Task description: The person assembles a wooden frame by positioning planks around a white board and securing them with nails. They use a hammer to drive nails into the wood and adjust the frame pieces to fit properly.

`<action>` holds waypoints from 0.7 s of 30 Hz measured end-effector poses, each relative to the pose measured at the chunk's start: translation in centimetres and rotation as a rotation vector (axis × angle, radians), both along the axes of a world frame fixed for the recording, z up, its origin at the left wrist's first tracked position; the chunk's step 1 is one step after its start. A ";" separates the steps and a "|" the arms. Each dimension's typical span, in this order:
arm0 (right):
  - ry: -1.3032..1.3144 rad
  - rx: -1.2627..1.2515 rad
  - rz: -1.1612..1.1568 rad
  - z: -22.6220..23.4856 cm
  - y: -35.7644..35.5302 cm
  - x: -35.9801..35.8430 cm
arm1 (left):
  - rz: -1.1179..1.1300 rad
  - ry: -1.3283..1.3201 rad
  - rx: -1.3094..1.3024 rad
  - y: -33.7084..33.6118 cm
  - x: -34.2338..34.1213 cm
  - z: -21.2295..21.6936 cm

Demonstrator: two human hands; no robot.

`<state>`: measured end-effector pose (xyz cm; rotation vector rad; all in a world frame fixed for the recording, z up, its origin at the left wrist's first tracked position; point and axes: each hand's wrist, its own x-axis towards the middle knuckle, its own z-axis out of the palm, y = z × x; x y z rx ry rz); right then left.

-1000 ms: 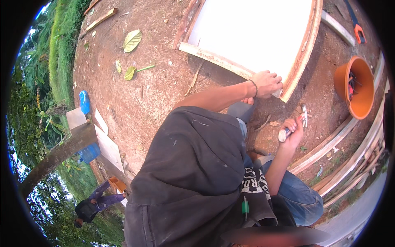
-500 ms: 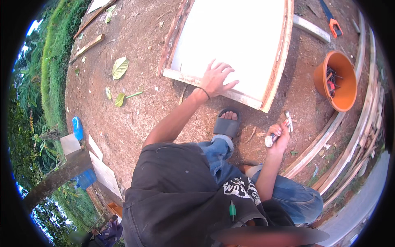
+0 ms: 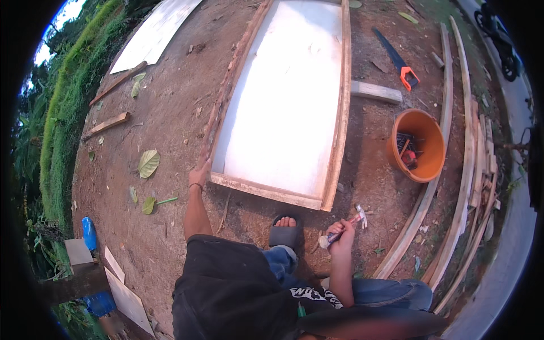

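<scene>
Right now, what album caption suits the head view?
Left hand at the corner of a wooden frame, right hand holding a hammer, orange bucket nearby.

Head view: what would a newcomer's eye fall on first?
The bright white panel in its wooden frame, upper centre, dominates, with the left grip at its near left corner. Right of it sits the orange bucket, with an orange-handled handsaw lying beyond. Below the frame's near right corner, the right grip holds a claw hammer.
</scene>
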<state>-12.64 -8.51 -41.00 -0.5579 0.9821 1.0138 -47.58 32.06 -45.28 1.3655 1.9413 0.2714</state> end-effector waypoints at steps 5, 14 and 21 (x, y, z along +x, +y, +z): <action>-0.040 -0.004 -0.055 2.0 0.9 0.4 | 0.062 -0.120 0.087 0.3 -0.1 -1.3; -0.114 -0.088 -0.089 0.4 0.9 -0.6 | -0.119 -0.051 0.120 -1.9 3.2 1.8; -0.465 -0.164 0.143 3.4 1.1 -0.7 | -0.314 0.497 0.620 1.0 5.3 1.4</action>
